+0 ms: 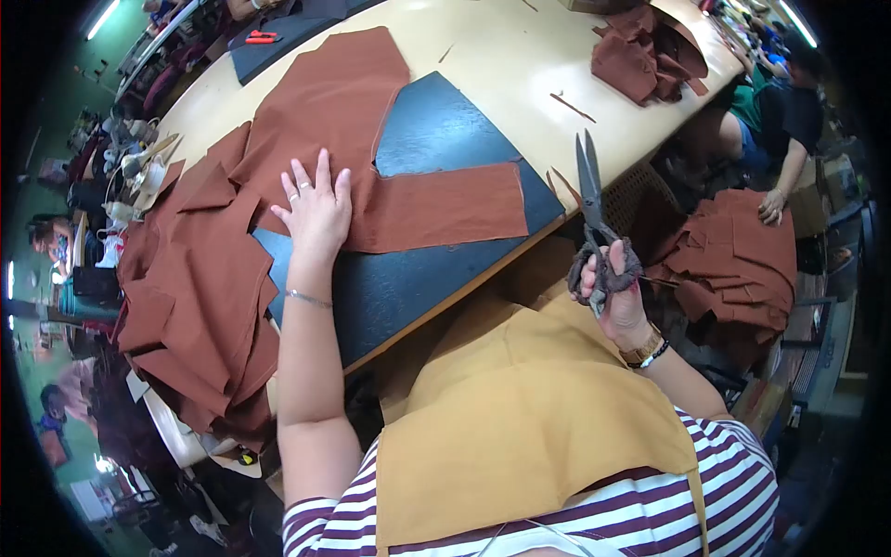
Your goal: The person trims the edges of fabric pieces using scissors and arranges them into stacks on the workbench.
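My left hand point(316, 206) lies spread, palm down, on a rust-brown cloth piece point(436, 206) that rests over a dark blue board point(445, 121). Rings show on its fingers. My right hand point(613, 283) is closed around the wrapped handles of large scissors point(590, 190), held off the table's front edge with the blades up and slightly apart. A broad part of the brown cloth stretches away beyond my left hand, and one strip runs right toward the board's edge. Left of my left hand, a heap of brown cloth pieces point(200, 306) hangs over the table edge.
On the pale table point(506, 56) lie a brown cloth bundle point(645, 56) at the far right, a red tool point(263, 37) at the far left and thin scraps. A co-worker point(789, 111) sits at the right, one hand on another brown cloth pile point(733, 251).
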A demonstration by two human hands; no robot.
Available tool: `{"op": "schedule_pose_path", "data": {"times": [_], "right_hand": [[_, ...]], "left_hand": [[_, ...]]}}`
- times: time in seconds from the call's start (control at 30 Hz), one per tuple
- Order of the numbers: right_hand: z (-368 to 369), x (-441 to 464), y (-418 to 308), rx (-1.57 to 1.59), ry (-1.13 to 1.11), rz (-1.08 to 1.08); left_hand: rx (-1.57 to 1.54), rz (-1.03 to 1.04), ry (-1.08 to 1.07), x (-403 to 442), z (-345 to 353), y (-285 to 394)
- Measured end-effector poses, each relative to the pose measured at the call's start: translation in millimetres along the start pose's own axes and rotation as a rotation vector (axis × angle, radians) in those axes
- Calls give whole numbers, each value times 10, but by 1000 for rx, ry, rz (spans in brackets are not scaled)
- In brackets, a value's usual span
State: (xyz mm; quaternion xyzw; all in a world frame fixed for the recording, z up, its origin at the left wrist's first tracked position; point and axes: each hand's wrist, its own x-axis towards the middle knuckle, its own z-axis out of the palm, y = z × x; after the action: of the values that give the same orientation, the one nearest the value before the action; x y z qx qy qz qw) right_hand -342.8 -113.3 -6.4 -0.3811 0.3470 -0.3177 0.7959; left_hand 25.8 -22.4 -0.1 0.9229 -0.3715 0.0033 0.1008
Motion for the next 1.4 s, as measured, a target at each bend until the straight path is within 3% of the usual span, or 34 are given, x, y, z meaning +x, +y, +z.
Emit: {"op": "schedule_pose_path", "data": {"times": [0.03,0.13,0.23,0.3,0.5,0.6,0.7,0.83,0.9,1.1,1.4], "right_hand": [[-40,21,-17,17,-1,0],[-133,80,-30,-57,-8,-17],[-163,152,-14,-77,-69,-66],[-179,159,-49,-154,-74,-68],[-131,27,-247,-230,-219,-3],[-254,29,-235,-286,-291,69],[-273,35,-269,-247,-304,182],[-282,28,-404,-467,-376,257],[-328,-10,-442,-457,-380,298],[-451,-139,-570,-455,-485,406],[-210,110,-200,-309,-581,407]], "left_hand": [[60,-21,-62,12,41,-46],[51,174,-83,-65,141,148],[-12,540,-54,-86,233,486],[-28,574,-51,132,262,554],[105,266,18,960,218,-191],[4,350,202,902,198,-434],[-138,518,256,443,44,-286],[-284,824,-107,-473,-191,210],[-304,786,-259,-771,-100,347],[-277,765,-251,-837,-19,346],[-567,981,-404,-967,-181,431]]}}
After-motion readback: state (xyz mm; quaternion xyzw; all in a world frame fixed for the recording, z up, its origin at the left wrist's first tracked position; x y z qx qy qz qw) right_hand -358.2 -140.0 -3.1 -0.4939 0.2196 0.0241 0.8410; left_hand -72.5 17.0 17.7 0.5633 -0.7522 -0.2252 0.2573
